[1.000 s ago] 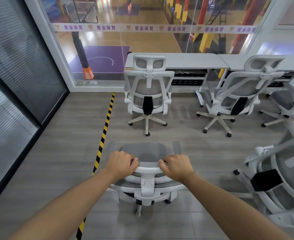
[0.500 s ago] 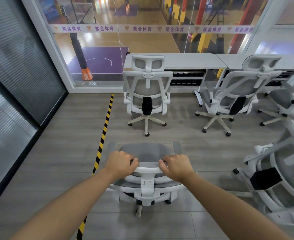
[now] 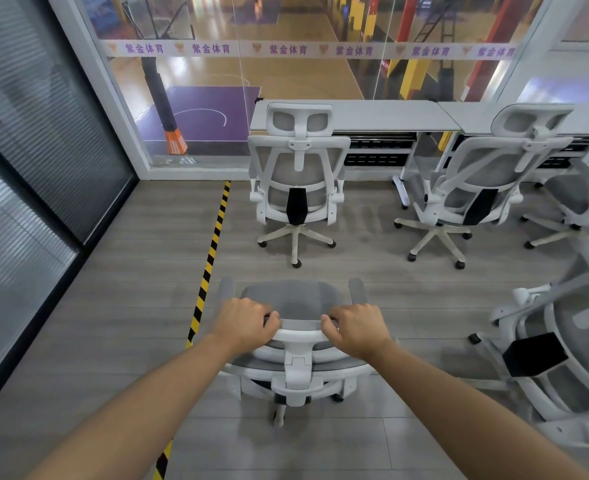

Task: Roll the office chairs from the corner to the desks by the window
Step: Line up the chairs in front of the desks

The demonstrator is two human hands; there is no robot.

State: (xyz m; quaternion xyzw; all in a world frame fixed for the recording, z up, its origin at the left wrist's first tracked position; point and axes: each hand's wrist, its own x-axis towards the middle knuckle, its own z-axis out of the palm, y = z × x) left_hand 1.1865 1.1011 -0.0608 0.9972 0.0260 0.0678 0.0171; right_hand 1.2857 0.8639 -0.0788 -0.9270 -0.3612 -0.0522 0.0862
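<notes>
1. Two long white desks (image 3: pixel 372 114) stand end to end against the big glass window (image 3: pixel 286 71) ahead of me, across the grey wood-grain floor (image 3: pixel 140 271).
2. Two white-framed, grey-mesh office chairs are already parked at those desks: one straight ahead (image 3: pixel 298 174), pushed up to the left desk, and one further right (image 3: pixel 476 183), turned at an angle.
3. A third such chair (image 3: pixel 570 348) sits close on my right, tilted in the wide view, and part of another (image 3: pixel 584 202) shows at the right edge.
4. A black-and-yellow striped tape line (image 3: pixel 210 261) runs along the floor from the window wall toward me, just left of the chair I am pushing.
5. That grey-mesh chair with the white headrest bar (image 3: pixel 300 336) is mid-floor, well short of the desks, its seat pointing at the window.
6. My left hand (image 3: pixel 244 323) and right hand (image 3: pixel 357 327) each curl tightly over the headrest bar, one at either end.
7. I judge this as mid-roll; next I need a steady forward push, steering toward a free spot at the desks and clear of the parked chair directly ahead.
</notes>
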